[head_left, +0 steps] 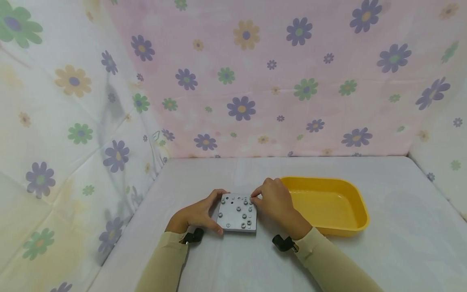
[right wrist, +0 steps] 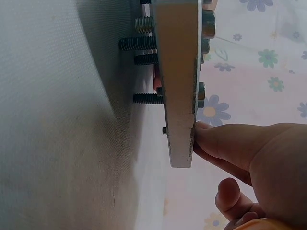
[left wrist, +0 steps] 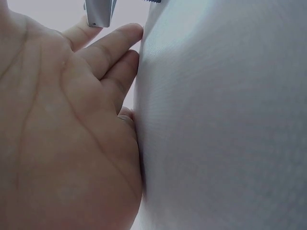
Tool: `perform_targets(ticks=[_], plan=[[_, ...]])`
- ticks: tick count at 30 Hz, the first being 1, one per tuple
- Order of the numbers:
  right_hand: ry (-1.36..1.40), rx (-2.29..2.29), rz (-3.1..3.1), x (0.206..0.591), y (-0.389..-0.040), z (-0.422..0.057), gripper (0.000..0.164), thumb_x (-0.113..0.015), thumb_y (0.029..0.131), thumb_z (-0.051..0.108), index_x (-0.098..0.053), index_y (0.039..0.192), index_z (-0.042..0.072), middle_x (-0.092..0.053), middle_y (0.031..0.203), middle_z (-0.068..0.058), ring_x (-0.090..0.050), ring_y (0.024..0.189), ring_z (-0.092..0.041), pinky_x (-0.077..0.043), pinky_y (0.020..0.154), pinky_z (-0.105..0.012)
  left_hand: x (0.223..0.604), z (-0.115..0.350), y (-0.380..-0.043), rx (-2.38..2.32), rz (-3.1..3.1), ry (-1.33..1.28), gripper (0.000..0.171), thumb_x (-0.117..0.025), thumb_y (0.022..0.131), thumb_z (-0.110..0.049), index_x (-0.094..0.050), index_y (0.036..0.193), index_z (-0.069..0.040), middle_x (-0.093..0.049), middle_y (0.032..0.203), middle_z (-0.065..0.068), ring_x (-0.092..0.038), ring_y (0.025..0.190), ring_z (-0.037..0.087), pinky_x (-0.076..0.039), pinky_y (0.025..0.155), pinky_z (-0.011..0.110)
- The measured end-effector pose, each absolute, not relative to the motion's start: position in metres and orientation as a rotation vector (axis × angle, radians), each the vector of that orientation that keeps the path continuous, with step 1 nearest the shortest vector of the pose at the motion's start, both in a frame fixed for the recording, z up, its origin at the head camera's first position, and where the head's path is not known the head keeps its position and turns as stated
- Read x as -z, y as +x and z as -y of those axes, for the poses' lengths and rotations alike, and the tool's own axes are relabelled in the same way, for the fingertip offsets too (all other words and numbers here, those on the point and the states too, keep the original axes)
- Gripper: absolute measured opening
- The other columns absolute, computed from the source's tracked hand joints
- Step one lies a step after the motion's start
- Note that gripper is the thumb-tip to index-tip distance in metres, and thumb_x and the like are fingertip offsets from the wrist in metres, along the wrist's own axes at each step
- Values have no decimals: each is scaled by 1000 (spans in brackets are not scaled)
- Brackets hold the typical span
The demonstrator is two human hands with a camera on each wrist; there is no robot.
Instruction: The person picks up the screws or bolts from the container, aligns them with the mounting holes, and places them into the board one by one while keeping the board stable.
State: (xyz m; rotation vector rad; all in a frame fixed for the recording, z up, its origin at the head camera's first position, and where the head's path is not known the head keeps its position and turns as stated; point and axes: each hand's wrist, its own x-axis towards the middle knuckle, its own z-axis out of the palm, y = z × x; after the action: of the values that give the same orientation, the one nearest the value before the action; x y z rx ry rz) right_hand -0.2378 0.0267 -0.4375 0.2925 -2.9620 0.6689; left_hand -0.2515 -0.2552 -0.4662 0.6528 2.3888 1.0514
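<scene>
A square silver metal plate (head_left: 229, 215) carries several socket-head screws (head_left: 244, 216) of different sizes. My left hand (head_left: 197, 213) grips its left side, thumb at the near corner and fingers at the far one. In the left wrist view the palm (left wrist: 72, 120) lies beside the white cloth, with a plate corner (left wrist: 100, 13) above. My right hand (head_left: 275, 198) pinches a small screw at the plate's far right corner; the fingertips hide its head. Seen from the right wrist, threaded screw ends (right wrist: 139, 44) stick out below the plate, raised over the cloth.
A yellow plastic tray (head_left: 330, 209) stands just right of my right hand on the white-covered table (head_left: 233, 263). Flower-patterned cloth (head_left: 262, 81) walls the table at the back and both sides.
</scene>
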Motion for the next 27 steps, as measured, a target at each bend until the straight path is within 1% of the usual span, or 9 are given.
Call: perform_targets(ticks=[4, 9, 17, 23, 27], plan=[[296, -668, 2972, 437, -238, -27, 11, -85, 85, 39, -85, 95, 34, -61, 90, 3, -48, 89, -19, -41, 72, -29, 466, 255, -252, -1034, -2394, 641, 118, -100, 59, -37, -26, 151, -33, -37, 156, -9, -28, 150, 15, -15, 127, 51], [310, -661, 2962, 436, -239, -27, 10, -85, 85, 38, -85, 95, 34, -60, 89, 3, -49, 89, -19, -41, 72, -29, 466, 255, -252, -1035, -2404, 648, 120, -100, 59, -37, -25, 152, -30, -36, 157, -7, -27, 152, 16, -14, 128, 51], [327, -725, 2973, 432, -235, -24, 17, -85, 85, 36, -84, 100, 27, -63, 93, 3, -50, 93, -20, -44, 77, -31, 469, 259, -249, -1007, -2434, 588, 123, -98, 57, -42, -24, 154, -31, -27, 166, -3, -19, 158, 22, -14, 128, 56], [300, -759, 2980, 430, -235, -25, 16, -85, 85, 32, -84, 100, 26, -64, 97, 2, -51, 96, -20, -47, 80, -31, 469, 257, -250, -1012, -2440, 597, 122, -98, 56, -44, -25, 153, -34, -32, 162, -7, -23, 156, 19, -16, 128, 54], [329, -754, 2993, 427, -237, -29, 16, -84, 86, 31, -84, 102, 26, -63, 100, 2, -51, 97, -20, -47, 80, -31, 470, 256, -251, -1011, -2446, 604, 123, -99, 55, -44, -25, 154, -33, -33, 161, -7, -24, 155, 17, -16, 128, 53]])
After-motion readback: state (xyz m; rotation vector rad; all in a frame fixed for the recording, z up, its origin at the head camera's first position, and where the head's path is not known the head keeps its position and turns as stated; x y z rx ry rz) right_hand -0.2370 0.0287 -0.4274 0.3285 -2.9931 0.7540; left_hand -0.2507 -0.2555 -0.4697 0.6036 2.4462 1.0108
